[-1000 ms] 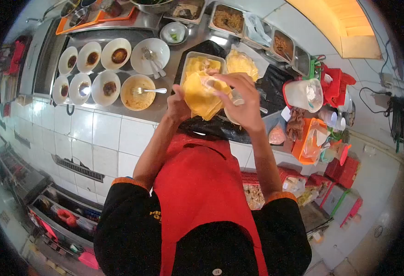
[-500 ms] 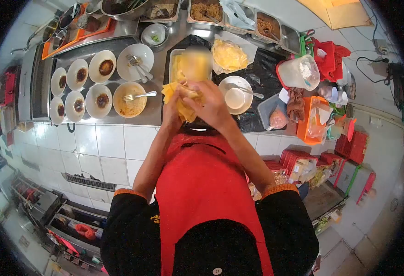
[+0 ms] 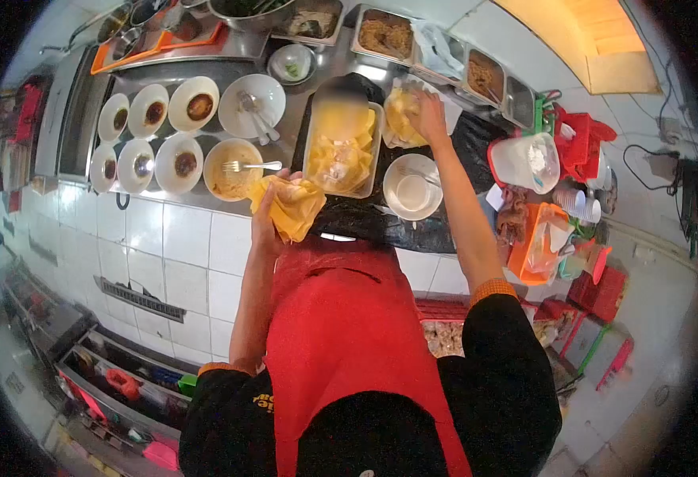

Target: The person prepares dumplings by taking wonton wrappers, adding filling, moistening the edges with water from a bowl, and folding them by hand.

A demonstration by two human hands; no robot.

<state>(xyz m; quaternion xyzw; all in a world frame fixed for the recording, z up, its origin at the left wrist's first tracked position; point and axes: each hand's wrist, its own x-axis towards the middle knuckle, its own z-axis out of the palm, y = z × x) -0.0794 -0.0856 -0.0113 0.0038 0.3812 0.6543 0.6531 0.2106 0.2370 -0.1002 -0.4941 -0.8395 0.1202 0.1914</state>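
My left hand (image 3: 264,219) is closed around several thin yellow wonton wrappers (image 3: 295,211), held over the front edge of the counter. My right hand (image 3: 428,119) reaches out to a yellow heap (image 3: 399,119) on white paper at the back and touches its right side; the fingertips are hard to make out. Between the hands stands a tray (image 3: 351,193) of folded yellow wontons (image 3: 341,163), its far end blurred. Close to my right forearm is a white bowl (image 3: 412,187) with a spoon resting in it.
To the left stand several white bowls with dark sauce (image 3: 175,163), a bowl with a fork (image 3: 231,184) and a bowl of cutlery (image 3: 252,99). Metal food pans (image 3: 384,36) line the back. A white tub (image 3: 527,163) and an orange basket (image 3: 537,238) are at the right.
Both hands were together at the wrappers in front of the tray. My right hand has left and moved up and right to the yellow heap; my left has shifted slightly left, keeping the wrappers.
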